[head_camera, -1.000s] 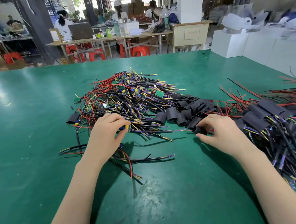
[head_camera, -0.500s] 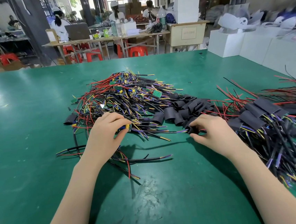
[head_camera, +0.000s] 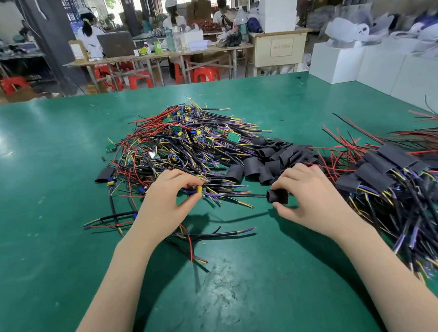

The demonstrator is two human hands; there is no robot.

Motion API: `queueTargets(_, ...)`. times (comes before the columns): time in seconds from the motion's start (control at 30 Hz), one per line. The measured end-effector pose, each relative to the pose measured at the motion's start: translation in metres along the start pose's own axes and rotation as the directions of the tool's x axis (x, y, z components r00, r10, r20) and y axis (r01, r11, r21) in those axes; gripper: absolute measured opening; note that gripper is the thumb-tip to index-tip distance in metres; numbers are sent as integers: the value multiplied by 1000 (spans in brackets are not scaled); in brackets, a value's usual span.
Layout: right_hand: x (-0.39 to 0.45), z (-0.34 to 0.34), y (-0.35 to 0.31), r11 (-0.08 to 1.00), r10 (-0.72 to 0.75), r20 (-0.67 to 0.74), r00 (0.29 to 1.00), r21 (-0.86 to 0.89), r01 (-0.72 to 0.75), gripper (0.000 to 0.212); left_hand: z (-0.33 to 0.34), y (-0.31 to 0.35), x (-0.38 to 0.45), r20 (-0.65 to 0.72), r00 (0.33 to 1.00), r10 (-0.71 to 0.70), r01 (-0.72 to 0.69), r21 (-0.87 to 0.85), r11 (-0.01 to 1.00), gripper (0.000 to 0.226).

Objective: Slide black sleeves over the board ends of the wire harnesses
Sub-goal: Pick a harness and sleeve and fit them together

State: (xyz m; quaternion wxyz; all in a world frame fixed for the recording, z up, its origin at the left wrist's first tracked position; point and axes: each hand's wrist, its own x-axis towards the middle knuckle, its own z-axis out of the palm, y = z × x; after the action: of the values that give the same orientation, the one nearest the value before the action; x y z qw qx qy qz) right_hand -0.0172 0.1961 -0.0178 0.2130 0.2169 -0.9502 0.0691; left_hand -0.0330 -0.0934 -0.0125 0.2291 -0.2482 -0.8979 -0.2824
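Note:
A big tangle of unsleeved wire harnesses [head_camera: 184,147] with small green boards lies mid-table. My left hand [head_camera: 166,203] pinches the board end of one harness [head_camera: 198,189], which carries yellow and blue parts, at the pile's near edge. Loose black sleeves [head_camera: 268,161] lie heaped just right of the pile. My right hand [head_camera: 306,195] pinches one black sleeve [head_camera: 278,196] between thumb and fingers, a little right of the held board. Sleeved harnesses [head_camera: 390,176] are piled at the right.
The green table [head_camera: 45,236] stretches wide around the piles. A few stray harnesses [head_camera: 110,219] lie left of my left hand, and a lone sleeve [head_camera: 105,174] sits at the pile's left. White boxes [head_camera: 336,63] stand at the far right edge.
My right hand has drawn one black sleeve out of the loose heap, toward me and toward my left hand. My left hand has kept its pinch on the board end.

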Motion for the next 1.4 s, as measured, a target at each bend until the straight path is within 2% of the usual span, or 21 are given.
queueTargets(0.17, 2, 1, -12, 999, -28, -46, 999, 18, 29, 22, 4, 12, 0, 34, 999, -24, 29, -135, 990, 15)
queueTargets(0.37, 5, 4, -33, 956, -67, -104, 992, 278, 94, 22, 16, 29, -2, 41, 999, -33, 43, -293, 955, 13)
queueTargets(0.5, 5, 7, -37, 905, -60, -94, 994, 414, 94, 22, 19, 31, -1, 54, 998, -37, 53, -352, 935, 12)
queueTargets(0.87, 5, 9, -39, 895, -107, -138, 985, 419, 156, 28, 27, 30, -2, 71, 995, -68, 91, -410, 907, 10)
queueTargets(0.97, 5, 5, -39, 858, -77, -90, 993, 501, 112, 24, 27, 32, -2, 53, 997, -51, 68, -416, 907, 10)
queueTargets(1.13, 5, 6, -43, 740, 58, -5, 998, 671, -40, 18, 24, 33, -1, 17, 1000, -9, 15, -394, 919, 13)
queueTargets(1.4, 5, 2, -42, 705, 142, -79, 987, 708, -44, 24, 27, 30, -1, 52, 994, -96, 109, -451, 886, 6)
